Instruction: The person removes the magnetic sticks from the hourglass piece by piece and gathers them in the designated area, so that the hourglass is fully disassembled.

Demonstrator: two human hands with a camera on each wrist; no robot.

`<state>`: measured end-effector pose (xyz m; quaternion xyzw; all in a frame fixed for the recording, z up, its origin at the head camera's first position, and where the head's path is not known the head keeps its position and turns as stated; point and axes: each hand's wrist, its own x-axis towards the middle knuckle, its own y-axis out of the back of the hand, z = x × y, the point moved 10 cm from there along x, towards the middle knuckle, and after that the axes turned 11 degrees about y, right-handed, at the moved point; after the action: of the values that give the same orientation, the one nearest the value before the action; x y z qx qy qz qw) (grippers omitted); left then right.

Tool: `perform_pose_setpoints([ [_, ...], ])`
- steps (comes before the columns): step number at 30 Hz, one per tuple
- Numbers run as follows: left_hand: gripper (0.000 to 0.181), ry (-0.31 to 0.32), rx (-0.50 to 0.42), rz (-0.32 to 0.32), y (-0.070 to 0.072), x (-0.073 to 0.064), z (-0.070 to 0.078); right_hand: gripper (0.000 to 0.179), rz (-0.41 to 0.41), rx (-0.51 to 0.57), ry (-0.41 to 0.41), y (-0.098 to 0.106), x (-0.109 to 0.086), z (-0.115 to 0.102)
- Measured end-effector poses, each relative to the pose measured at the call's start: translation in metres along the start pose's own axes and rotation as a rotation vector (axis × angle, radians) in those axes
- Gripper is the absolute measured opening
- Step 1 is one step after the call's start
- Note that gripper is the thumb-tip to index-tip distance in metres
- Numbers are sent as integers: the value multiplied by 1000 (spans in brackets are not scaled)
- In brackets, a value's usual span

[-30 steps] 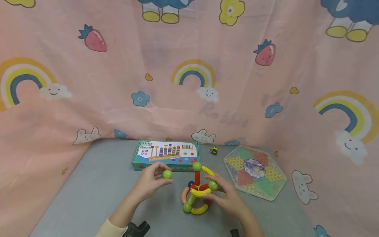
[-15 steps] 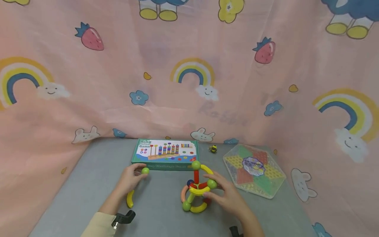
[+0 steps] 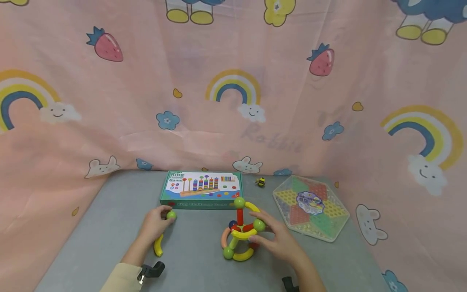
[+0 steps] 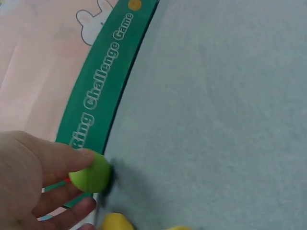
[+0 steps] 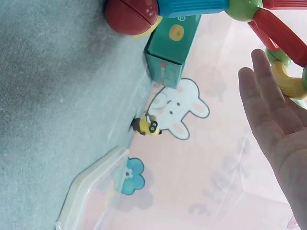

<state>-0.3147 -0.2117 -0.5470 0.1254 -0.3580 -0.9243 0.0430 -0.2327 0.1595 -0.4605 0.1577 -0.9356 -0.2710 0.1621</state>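
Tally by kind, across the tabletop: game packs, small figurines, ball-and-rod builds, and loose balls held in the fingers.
Game packs: 2 (green box, hexagonal case)
Small figurine: 1
Ball-and-rod build: 1
Held loose green ball: 1
Total: 5

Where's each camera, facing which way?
Head: on the head, facing forward and down over the grey table; left hand, right hand show.
Left wrist: worn there, facing the round green ball; that hand shows.
Right wrist: worn there, facing pink printed backdrop and multicoloured stick-and-ball toy; that hand shows.
Both wrists see the rectangular green box.
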Motion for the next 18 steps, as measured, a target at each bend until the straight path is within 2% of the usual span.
perform_pose_setpoints([
  [2, 43, -16, 35, 17, 2, -5, 7, 60, 2, 10, 4, 0, 0, 0],
  [4, 43, -60, 80, 52, 4, -14, 22, 62, 5, 20, 4, 1, 0, 0],
  [7, 39, -188, 107, 108, 4, -35, 55, 65, 15, 35, -5, 3, -2, 0],
  [9, 35, -279, 78, 96, -3, -53, 80, 64, 27, 45, -20, 5, -3, 1],
  [11, 32, -347, 14, 17, -17, -69, 101, 62, 42, 46, -33, 6, -3, 2],
  [13, 33, -373, -58, -105, -36, -85, 115, 59, 54, 37, -39, 8, -3, 3],
  [16, 32, -319, -201, -276, -64, -104, 128, 55, 55, 15, -42, 9, -4, 4],
  [18, 30, -247, -311, -301, -73, -113, 131, 53, 57, 4, -42, 10, -4, 5],
])
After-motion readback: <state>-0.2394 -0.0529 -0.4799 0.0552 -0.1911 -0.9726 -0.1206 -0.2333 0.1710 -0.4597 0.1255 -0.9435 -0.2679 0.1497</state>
